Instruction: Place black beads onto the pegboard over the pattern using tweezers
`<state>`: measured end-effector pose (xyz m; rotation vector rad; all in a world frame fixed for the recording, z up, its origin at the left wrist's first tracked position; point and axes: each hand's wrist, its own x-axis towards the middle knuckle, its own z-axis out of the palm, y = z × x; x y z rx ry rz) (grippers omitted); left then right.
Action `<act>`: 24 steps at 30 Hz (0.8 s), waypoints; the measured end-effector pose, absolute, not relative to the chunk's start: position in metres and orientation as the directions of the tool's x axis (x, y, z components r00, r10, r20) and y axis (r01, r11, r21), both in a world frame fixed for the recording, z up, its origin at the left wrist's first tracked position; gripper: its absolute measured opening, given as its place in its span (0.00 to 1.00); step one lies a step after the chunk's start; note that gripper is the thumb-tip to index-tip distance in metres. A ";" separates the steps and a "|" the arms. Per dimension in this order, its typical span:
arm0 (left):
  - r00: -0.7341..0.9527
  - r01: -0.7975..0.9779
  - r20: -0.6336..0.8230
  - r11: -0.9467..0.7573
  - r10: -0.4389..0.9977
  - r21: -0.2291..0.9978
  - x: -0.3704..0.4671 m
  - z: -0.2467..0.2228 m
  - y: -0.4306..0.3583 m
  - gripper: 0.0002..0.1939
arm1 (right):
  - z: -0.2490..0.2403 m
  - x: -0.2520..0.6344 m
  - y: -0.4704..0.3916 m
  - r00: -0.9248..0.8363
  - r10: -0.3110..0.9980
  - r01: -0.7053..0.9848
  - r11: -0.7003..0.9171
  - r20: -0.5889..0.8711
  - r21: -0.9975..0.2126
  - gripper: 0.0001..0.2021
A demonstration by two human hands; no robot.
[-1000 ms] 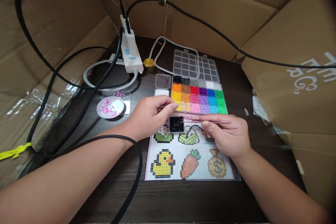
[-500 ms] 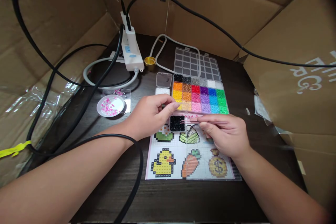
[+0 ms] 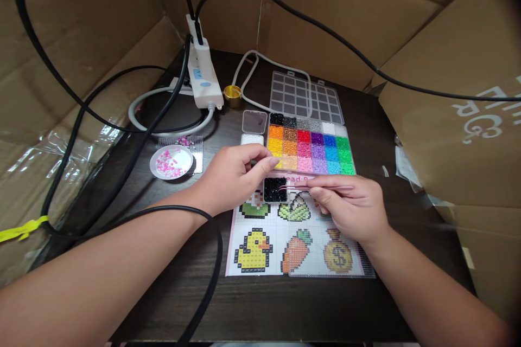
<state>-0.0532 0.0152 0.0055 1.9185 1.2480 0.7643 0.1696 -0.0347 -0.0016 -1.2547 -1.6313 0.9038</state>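
Pinched in my right hand are pink tweezers, their tips at the black beads in a small square box. My left hand is closed on a thin clear piece, possibly a lid or strip, just above that box. Right behind my hands lies a bead case with many colours in compartments. Under the small box and my right hand is a pattern sheet showing a duck, a carrot and a money bag. A clear pegboard overlaps the sheet's right part.
A white dish of pink and white beads sits on another pegboard at left. Farther back are a power strip, a gold cup and the case's open lid. A black cable loops over my left forearm. Cardboard walls surround the table.
The view has shifted very slightly. Both hands keep almost the same place, with the tweezer tips still at the black beads.
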 end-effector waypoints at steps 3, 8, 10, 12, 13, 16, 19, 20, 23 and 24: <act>0.351 0.520 0.094 -0.278 0.932 0.807 -0.053 0.006 0.015 0.17 | -0.001 0.169 -0.035 -0.125 0.970 0.349 0.239 0.208 -0.906 0.06; 0.351 0.526 0.091 -0.277 0.932 0.804 -0.053 0.006 0.014 0.17 | -0.002 0.170 -0.035 -0.131 0.969 0.352 0.243 0.210 -0.904 0.06; 0.352 0.522 0.091 -0.276 0.932 0.807 -0.053 0.005 0.015 0.17 | -0.002 0.170 -0.035 -0.133 0.970 0.350 0.240 0.205 -0.905 0.06; 0.353 0.521 0.090 -0.276 0.931 0.808 -0.053 0.005 0.015 0.17 | -0.002 0.170 -0.035 -0.128 0.970 0.344 0.239 0.207 -0.908 0.06; 0.353 0.523 0.090 -0.276 0.931 0.807 -0.053 0.005 0.015 0.17 | -0.002 0.170 -0.035 -0.118 0.971 0.337 0.237 0.209 -0.911 0.05; 0.347 0.522 0.097 -0.278 0.933 0.806 -0.053 0.004 0.015 0.17 | -0.003 0.171 -0.036 -0.073 0.976 0.299 0.216 0.203 -0.930 0.04; 0.341 0.517 0.089 -0.266 0.936 0.813 -0.053 0.005 0.015 0.17 | -0.003 0.177 -0.036 -0.057 0.982 0.263 0.190 0.181 -0.946 0.04; 0.340 0.516 0.081 -0.258 0.937 0.817 -0.053 0.005 0.015 0.17 | -0.002 0.180 -0.037 -0.071 0.982 0.256 0.189 0.177 -0.948 0.04; 0.336 0.503 0.062 -0.235 0.940 0.832 -0.052 0.005 0.014 0.18 | 0.001 0.189 -0.035 -0.177 0.970 0.241 0.210 0.170 -0.948 0.05; 0.335 0.498 0.061 -0.232 0.940 0.836 -0.052 0.006 0.014 0.18 | 0.003 0.193 -0.035 -0.219 0.961 0.235 0.222 0.172 -0.946 0.05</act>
